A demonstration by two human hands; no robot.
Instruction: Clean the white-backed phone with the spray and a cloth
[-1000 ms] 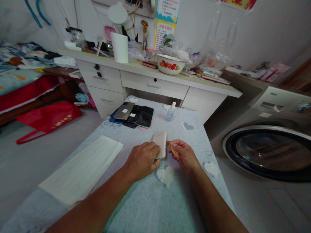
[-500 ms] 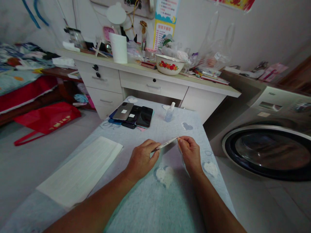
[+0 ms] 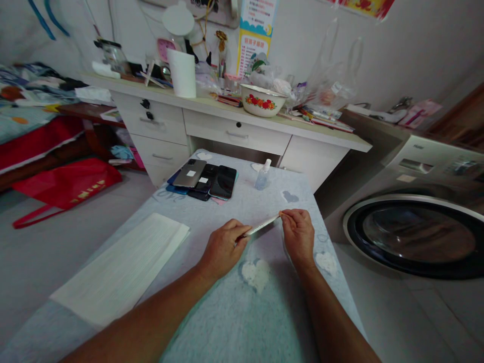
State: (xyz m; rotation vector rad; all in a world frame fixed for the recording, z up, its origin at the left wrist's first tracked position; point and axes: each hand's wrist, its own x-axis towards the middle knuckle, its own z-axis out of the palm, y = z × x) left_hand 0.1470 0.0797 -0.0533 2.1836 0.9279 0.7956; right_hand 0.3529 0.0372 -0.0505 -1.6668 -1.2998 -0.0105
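A thin, light-coloured phone [image 3: 263,225] is held tilted above the cloth-covered table [image 3: 227,322], its edge facing me. My left hand [image 3: 224,248] pinches its left end between thumb and fingers. At the other end, the closed fingers of my right hand [image 3: 298,233] touch the phone's corner; whether they grip anything besides it is too small to tell. Several phones lie stacked beyond my hands, among them a grey phone [image 3: 190,174] and a black phone [image 3: 224,182]. A clear bottle [image 3: 262,175] with a white cap stands to their right.
On the left of the table lies a folded whitish sheet [image 3: 124,269]. Behind is a cabinet [image 3: 212,123] bearing a flowered bowl [image 3: 262,101] and a white paper roll [image 3: 182,74]. A washing machine [image 3: 401,166] stands at right, a red bag [image 3: 71,184] on the floor at left.
My right hand and the phone's right end have shifted very slightly to the right. The camera view has moved a little. Both hands keep about the same hold.
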